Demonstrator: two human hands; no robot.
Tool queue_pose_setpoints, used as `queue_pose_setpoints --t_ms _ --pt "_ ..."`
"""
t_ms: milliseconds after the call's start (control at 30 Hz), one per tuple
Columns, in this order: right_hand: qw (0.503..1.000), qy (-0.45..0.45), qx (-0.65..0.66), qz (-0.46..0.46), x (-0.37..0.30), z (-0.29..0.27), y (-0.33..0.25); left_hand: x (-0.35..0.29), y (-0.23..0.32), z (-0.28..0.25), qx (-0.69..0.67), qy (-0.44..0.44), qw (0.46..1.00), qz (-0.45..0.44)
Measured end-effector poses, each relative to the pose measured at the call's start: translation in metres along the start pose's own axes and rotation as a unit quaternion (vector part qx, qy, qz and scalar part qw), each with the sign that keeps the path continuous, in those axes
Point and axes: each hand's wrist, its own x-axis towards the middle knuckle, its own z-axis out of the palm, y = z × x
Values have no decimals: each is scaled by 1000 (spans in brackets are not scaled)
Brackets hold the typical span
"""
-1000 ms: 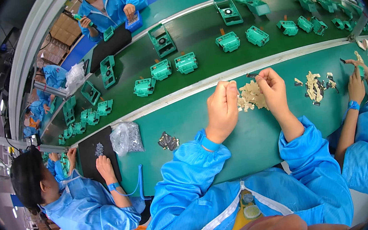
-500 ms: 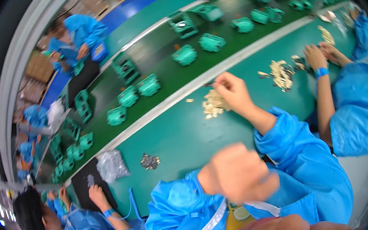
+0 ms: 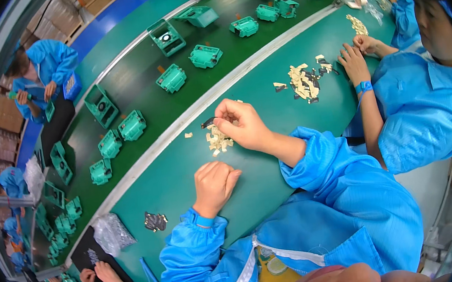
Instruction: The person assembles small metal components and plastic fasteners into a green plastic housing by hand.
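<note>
Head view: a pale rail point(image 3: 190, 116) edges the green table point(image 3: 174, 175), parting it from the conveyor point(image 3: 146, 97) with its green housings point(image 3: 171, 78). Tabletop stretches between the left hand point(image 3: 216, 188) and the pile of dark pieces point(image 3: 155, 221), and between the right hand point(image 3: 241, 126) and the co-worker's mixed pile point(image 3: 305, 83). The right forearm reaches in from the lower right, wrist bent, the hand over the pale pieces point(image 3: 217, 143) near the rail. Its thumb and fingers pinch a small black piece point(image 3: 208, 122) at the tips. The left hand sits nearer the body, fingers curled, thumb pointing right; whether it holds anything, I cannot tell.
</note>
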Motion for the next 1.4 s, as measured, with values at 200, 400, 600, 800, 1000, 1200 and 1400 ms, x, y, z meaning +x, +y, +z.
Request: queue_pose_setpoints --t_ms 200,400,600,800,1000,1200,1400 --pt "996 4 88 19 -3 41 -3 -30 -26 -26 -48 -5 998 -35" --pt "997 25 72 30 2 70 -1 -49 -36 -50 -61 44 996 -51" --pt "997 67 28 32 6 73 6 -59 -42 -55 -71 46 995 -49" --pt "992 116 44 16 8 63 2 -59 -39 -58 -64 42 996 -44" --pt "979 183 91 9 34 30 -35 -50 -31 -61 -133 17 986 -95" --pt "989 144 -39 -1 101 -22 -33 -39 -47 -61 -113 -24 993 -27" --pt "809 293 -507 -50 213 -199 52 -28 -55 -61 -99 -107 986 -84"
